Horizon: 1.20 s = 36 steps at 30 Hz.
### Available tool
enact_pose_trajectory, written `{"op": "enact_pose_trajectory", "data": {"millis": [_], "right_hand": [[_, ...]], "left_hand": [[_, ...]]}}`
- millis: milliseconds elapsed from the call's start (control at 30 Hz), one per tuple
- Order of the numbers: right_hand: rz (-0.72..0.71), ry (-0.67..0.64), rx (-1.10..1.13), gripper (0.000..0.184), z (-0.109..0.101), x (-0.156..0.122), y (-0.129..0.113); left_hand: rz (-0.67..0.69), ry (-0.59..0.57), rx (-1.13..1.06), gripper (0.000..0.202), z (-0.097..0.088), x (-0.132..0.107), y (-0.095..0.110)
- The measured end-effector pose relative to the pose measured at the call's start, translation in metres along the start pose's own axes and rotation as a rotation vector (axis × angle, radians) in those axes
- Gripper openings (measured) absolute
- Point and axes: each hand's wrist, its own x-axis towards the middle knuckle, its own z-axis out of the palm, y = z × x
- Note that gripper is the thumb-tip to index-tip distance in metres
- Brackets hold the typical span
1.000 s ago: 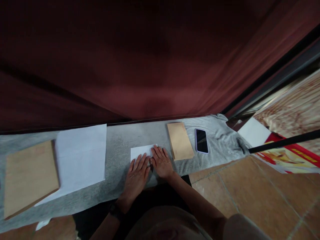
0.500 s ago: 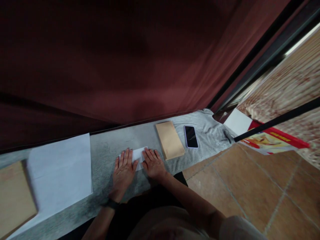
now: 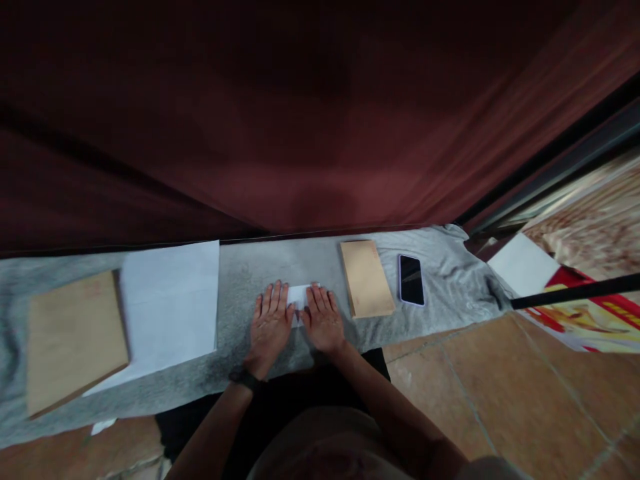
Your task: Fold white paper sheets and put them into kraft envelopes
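"Where are the two hands?"

"Side by side, flat on the grey bench. The left hand (image 3: 271,325) and the right hand (image 3: 324,323) both press on a small white paper (image 3: 299,295). You can see a bit of it between them."

"What's on the left wrist?"

"A black band (image 3: 245,378)."

"And what is near the right hand?"

"A light brown pile (image 3: 367,279), just beside it. Past that, a phone (image 3: 411,280) lies with its dark screen up."

"What about the other side?"

"A big white sheet (image 3: 173,307). A wide brown block (image 3: 77,340) lies over part of it."

"And behind the bench (image 3: 235,287)?"

"A dark red cloth (image 3: 320,160), hanging down."
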Motion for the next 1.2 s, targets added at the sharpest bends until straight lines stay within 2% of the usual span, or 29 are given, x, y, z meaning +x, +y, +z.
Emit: {"op": "enact_pose_trajectory", "data": {"millis": [200,367,533,633,767,933,1200], "right_hand": [[0.011,0.023,-0.03,0.058,-0.004,0.0,0.012],[0.005,0.026,-0.031,0.056,-0.008,-0.001,0.014],[-0.002,0.008,-0.032,0.058,-0.009,-0.001,0.013],[0.006,-0.002,-0.022,0.058,-0.009,-0.002,0.013],[0.006,-0.056,0.013,0.059,-0.014,0.001,0.017],[-0.004,-0.152,0.048,0.056,-0.026,0.021,0.026],[0.045,-0.249,-0.004,0.034,-0.043,0.072,0.031]], "left_hand": [[-0.028,0.041,-0.009,0.061,0.003,-0.005,-0.013],[-0.05,0.024,0.016,0.06,-0.003,-0.005,-0.011],[-0.062,-0.039,0.047,0.053,-0.021,0.011,-0.009],[-0.052,-0.066,0.05,0.048,-0.029,0.022,-0.019],[-0.024,-0.078,-0.003,0.046,-0.029,0.03,-0.034],[-0.024,-0.124,-0.051,0.043,-0.031,0.037,-0.041],[0.023,-0.257,-0.077,0.036,-0.046,0.059,-0.043]]}}
